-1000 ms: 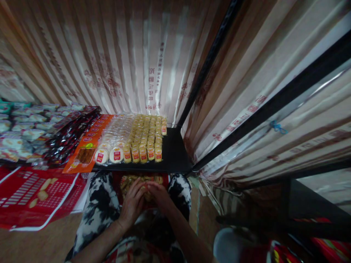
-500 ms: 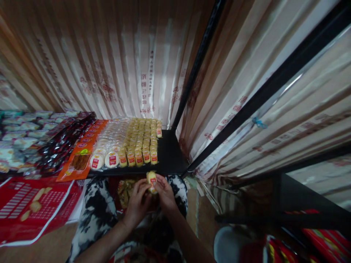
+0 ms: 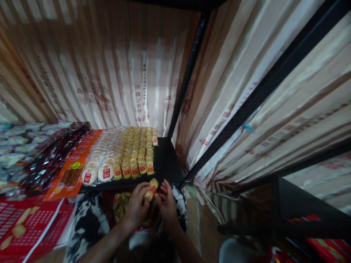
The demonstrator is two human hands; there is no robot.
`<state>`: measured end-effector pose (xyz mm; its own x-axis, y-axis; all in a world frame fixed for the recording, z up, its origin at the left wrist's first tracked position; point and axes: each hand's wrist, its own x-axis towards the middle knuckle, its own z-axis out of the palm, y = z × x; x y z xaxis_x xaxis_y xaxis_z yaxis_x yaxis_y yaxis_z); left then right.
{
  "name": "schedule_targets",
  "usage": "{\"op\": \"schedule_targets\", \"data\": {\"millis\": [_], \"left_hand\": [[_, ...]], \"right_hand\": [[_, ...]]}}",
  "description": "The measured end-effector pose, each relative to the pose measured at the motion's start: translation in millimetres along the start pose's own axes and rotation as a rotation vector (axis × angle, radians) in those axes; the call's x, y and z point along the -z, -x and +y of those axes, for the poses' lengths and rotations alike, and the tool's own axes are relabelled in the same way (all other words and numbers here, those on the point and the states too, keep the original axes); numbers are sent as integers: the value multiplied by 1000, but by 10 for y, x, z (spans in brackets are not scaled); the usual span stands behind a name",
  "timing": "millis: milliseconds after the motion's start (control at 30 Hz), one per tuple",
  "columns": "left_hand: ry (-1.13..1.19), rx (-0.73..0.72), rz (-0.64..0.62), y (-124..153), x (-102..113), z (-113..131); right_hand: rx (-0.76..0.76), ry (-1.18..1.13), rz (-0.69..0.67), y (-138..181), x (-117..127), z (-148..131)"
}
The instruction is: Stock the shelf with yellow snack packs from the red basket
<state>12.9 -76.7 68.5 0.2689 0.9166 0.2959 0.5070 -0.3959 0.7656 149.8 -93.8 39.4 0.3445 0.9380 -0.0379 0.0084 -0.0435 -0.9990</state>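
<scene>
My left hand pinches a small yellow wrapped snack with a red label, just below the front edge of a black shelf. My right hand is beside it with its fingers touching the snack's lower end. Both hands hover over an open red bag of the same snacks in my lap, between my black-and-white patterned knees. On the shelf, rows of yellow snacks stand next to round white wrapped cakes. The shelf's right part is bare.
Orange packets, dark red packets and pale packets fill the shelf further left. A red printed carton lies at the lower left. Striped curtains hang behind, and black frame posts rise at the shelf's corner. Another dark shelf stands at right.
Both hands came up out of the bag in my lap with one yellow snack and now hold it higher, near the shelf's front edge. The view has tilted upward.
</scene>
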Motion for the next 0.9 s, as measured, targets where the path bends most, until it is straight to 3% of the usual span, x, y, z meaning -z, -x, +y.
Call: {"op": "schedule_targets", "data": {"millis": [67, 133, 267, 400, 467, 600, 667, 767, 900], "left_hand": [[-10, -51, -76, -113, 107, 43], [-9, -123, -175, -218, 197, 85], [11, -213, -284, -376, 258, 126], [25, -228, -312, -526, 208, 127], [0, -246, -272, -616, 182, 146], [-115, -249, -33, -769, 138, 265], [-109, -255, 16, -800, 74, 340], [-4, -238, -24, -821, -147, 381], [126, 58, 2, -981, -621, 227]], "right_hand": [[207, 231, -1, -23, 74, -97], [352, 389, -98, -52, 138, -201], [413, 485, -282, -124, 213, -332], [419, 503, -296, -202, 259, -342], [402, 491, -257, -252, 284, -312], [271, 339, -124, -425, 312, -215], [207, 228, -52, -565, 304, -166], [155, 106, 22, -831, 255, -112], [103, -16, 63, -1228, 134, -64]]}}
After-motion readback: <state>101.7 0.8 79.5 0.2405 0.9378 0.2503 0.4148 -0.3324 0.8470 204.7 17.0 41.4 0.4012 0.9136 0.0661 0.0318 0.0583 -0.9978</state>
